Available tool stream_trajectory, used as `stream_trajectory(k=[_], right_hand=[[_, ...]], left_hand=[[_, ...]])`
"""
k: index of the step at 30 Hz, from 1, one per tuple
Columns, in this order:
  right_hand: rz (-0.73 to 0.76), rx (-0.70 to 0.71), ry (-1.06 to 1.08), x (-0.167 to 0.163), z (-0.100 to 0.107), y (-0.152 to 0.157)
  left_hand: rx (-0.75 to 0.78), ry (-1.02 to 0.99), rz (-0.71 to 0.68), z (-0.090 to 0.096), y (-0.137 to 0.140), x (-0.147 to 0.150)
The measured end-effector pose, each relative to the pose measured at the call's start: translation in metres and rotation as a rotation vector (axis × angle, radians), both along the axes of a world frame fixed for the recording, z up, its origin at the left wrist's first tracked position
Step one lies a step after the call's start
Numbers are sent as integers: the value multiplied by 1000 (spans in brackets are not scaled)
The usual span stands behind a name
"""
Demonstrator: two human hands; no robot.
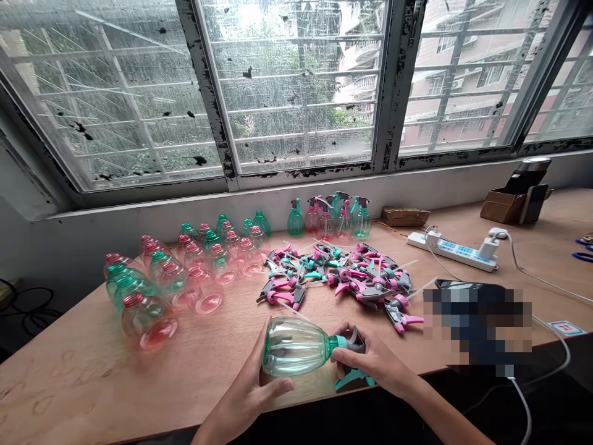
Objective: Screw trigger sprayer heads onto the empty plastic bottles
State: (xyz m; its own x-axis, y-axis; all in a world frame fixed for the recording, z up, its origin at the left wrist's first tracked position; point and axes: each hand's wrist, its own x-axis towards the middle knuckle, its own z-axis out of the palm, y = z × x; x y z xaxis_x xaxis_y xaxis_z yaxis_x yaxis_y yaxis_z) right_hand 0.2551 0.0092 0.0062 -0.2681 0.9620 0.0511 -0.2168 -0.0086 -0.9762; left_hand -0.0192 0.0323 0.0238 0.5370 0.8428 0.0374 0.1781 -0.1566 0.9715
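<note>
This is looking like a small, plain workroom. Rows of plastic bottles [193, 256] are standing at ten o'clock on a wooden table [92, 364], a heap of spray heads [345, 276] is lying at twelve o'clock, and several complete spray bottles [325, 227] are standing behind it. A power strip [456, 251] is resting at two o'clock. Barred windows [296, 93] with peeling frames [393, 93] are stretching from ten to two o'clock.

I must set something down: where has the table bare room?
The table is bare at near left, in front of headless bottles, and between power strip and open box. Crowded: the centre, with spray heads behind the held bottle.
</note>
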Motion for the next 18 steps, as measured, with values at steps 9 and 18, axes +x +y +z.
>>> stream_trajectory(k=[9,18], right_hand=[[-9,-1,37,0,-1,0],[-17,-20,17,-1,1,-1]], left_hand=[[27,20,-8,1,-2,0],[38,5,17,0,-1,1]])
